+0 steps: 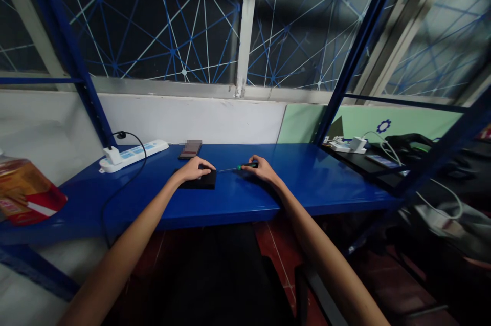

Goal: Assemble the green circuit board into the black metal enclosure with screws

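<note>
My left hand [195, 168] lies on top of a flat black device [203, 181] on the blue shelf [314, 177], fingers curled over it and holding it down. My right hand [261, 167] is closed round the green-and-black handle of a small screwdriver [242, 167]. Its thin shaft points left, with the tip at the device's right edge. Both forearms reach in from the bottom of the view.
A phone [191, 149] lies behind the device near the wall. A white power strip [132, 154] with a black cable sits at the back left. A red and orange package [26, 190] stands at far left. To the right, another shelf holds chargers [356, 143] and white cables.
</note>
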The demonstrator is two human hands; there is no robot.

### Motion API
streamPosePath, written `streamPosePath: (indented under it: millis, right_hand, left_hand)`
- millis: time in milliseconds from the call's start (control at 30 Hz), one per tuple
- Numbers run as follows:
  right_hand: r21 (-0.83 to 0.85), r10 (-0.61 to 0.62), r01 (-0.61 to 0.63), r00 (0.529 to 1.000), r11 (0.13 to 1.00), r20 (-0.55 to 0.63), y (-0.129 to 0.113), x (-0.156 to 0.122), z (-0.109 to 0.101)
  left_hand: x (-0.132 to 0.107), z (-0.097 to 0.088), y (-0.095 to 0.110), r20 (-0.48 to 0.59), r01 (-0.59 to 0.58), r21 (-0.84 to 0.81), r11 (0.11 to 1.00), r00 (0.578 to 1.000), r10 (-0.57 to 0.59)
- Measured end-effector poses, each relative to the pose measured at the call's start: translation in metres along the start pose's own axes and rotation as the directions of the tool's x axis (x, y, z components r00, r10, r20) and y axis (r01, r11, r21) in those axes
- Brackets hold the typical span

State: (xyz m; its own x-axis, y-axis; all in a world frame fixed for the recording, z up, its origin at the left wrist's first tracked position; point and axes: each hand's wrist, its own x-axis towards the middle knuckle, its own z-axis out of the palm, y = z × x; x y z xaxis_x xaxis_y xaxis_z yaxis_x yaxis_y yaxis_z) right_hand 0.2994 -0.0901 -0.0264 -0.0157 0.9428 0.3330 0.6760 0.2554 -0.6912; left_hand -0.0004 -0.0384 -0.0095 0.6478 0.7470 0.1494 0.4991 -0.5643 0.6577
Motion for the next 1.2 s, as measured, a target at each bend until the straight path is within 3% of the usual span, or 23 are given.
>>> streamPosePath:
  millis: [467, 867, 1200]
  right_hand:
    - [-0.156, -0.018, 0.021, 1.0, 0.987, 0.019, -0.007, -0.004, 0.0]
    - [-0.02, -0.016, 0.016, 1.0, 1.0, 0.02, 0.001, 0.001, 0.0]
    - [-0.1, -0.031, 0.033, 0.999, 0.994, 0.023, -0.01, -0.005, -0.001]
  left_hand:
    - [0.001, -0.001, -0.005, 0.015, -0.083, 0.029, 0.996, 0.996, 0.083]
    - [-0.001, -0.001, -0.003, 0.012, -0.08, 0.038, 0.996, 0.997, 0.08]
    - [0.0, -0.001, -0.004, 0.017, -0.085, 0.043, 0.995, 0.996, 0.084]
